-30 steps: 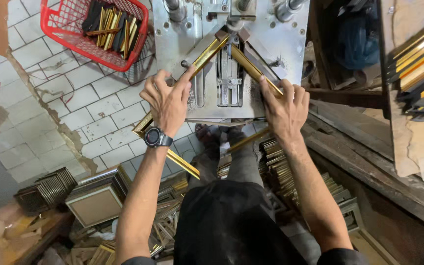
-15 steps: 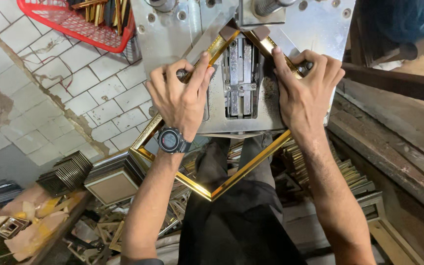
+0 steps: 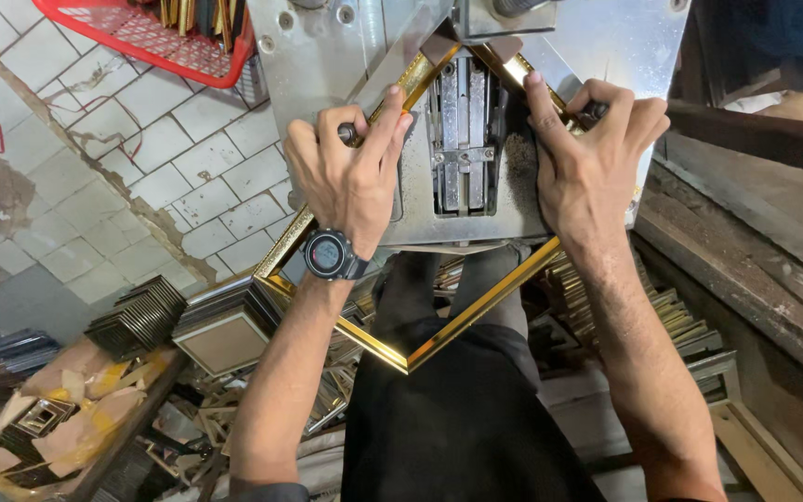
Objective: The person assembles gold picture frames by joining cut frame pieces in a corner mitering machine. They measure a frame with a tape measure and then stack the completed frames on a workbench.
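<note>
Left hand (image 3: 350, 177) fingers curled down on 1 side of the gold picture frame (image 3: 462, 321), right hand (image 3: 587, 153) fingers clamped likewise on the opposite side, frame lying diamond-wise on the grey metal joining machine (image 3: 327, 56), top corner at its central slot, red basket (image 3: 151, 42) beyond.

Both arms reach up-frame, 2 hands pressed palm-down: left hand (image 3: 350, 177) center-left w/ fingers curled, right hand (image 3: 587, 153) center-right, index extended.
</note>
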